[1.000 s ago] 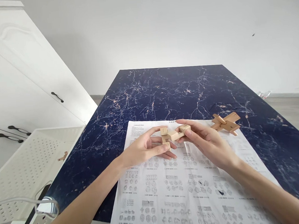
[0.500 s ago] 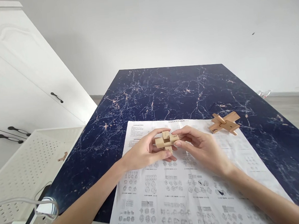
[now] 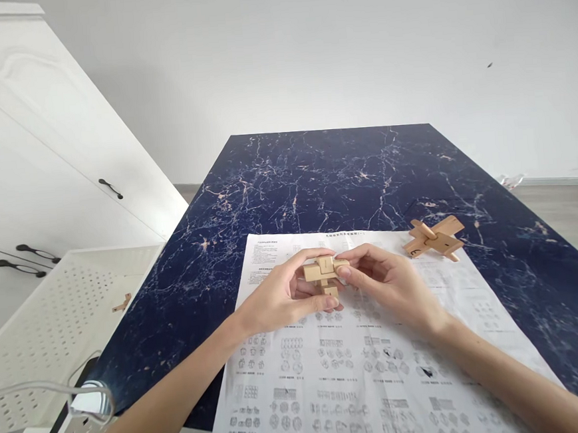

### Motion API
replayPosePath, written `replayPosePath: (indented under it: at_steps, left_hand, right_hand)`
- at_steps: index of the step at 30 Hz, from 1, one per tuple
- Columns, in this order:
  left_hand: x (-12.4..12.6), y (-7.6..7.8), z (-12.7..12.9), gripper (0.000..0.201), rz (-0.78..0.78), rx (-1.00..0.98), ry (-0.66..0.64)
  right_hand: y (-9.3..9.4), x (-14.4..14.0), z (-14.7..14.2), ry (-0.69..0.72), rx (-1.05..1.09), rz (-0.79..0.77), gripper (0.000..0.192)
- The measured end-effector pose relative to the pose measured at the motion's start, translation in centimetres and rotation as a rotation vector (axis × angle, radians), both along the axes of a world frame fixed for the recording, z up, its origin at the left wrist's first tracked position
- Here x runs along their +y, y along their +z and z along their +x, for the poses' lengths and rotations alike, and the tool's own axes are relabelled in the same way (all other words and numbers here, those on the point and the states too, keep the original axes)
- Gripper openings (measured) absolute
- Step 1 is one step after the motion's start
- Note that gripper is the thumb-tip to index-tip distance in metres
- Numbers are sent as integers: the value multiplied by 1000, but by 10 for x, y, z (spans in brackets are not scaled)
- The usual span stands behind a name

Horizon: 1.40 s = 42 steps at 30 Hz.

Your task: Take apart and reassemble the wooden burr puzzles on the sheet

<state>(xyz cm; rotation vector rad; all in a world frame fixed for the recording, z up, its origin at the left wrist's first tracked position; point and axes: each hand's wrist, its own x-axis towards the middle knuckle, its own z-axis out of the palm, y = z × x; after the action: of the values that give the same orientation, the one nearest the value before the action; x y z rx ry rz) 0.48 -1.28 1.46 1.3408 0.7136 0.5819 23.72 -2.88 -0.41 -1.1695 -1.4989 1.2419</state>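
Both my hands hold a small wooden interlocking puzzle (image 3: 325, 271) just above a printed instruction sheet (image 3: 361, 364). My left hand (image 3: 280, 297) grips its left side and bottom, thumb under, fingers over the top. My right hand (image 3: 391, 282) pinches the right end of the crosswise piece with thumb and forefinger. The puzzle forms a cross of pale wooden bars. A second wooden piece assembly (image 3: 435, 238), darker and cross-shaped, lies on the sheet's far right corner, apart from my hands.
The sheet lies on a dark blue marbled table (image 3: 326, 173). A white perforated tray (image 3: 52, 322) with a small wooden piece (image 3: 121, 302) stands to the left, beside white cabinets (image 3: 39, 163). A cable and power strip (image 3: 79, 413) sit at lower left.
My right hand has pushed the crosswise wooden bar left into the pieces held by my left hand. The bars now sit closed together as one cross.
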Motion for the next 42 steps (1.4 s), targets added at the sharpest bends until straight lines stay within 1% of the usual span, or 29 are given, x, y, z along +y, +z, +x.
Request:
replayPosePath:
  at_steps: [5,12,16,20,22,26,29,34,37,39,42]
  left_hand:
    - [-1,-1,0,60,44,0,1]
    - [-1,-5,1,57,56,-17,-12]
    - [-2,0,2,57,22,-3,-19]
    - [-2,5,3,66,-25,34,-21]
    - [-2,6,4,68,-18,48,-16]
    - [-1,4,6,59,15,49,-6]
    - [-1,2,6,57,25,76,-13]
    - [-3,1,5,70,73,104,67]
    - [-3,2,5,65,115,107,114]
    - [-3,5,5,59,149,104,164]
    - [-1,8,5,56,175,113,276]
  right_hand:
    - [4,0,-1,18,40,-48,27]
    - [11,-2,-2,38,50,-98,31]
    - [11,-1,-1,14,32,-139,35]
    - [8,1,0,-1,21,-193,39]
    - [7,2,0,-6,24,-186,39]
    - [8,2,0,-12,31,-161,43]
    - [9,1,-1,-3,47,-153,46]
    - [6,1,0,17,26,-140,46]
    - [3,0,0,33,-2,-109,43]
    - [1,-1,0,-15,-41,-50,39]
    - [-1,-2,-1,-121,-177,73,33]
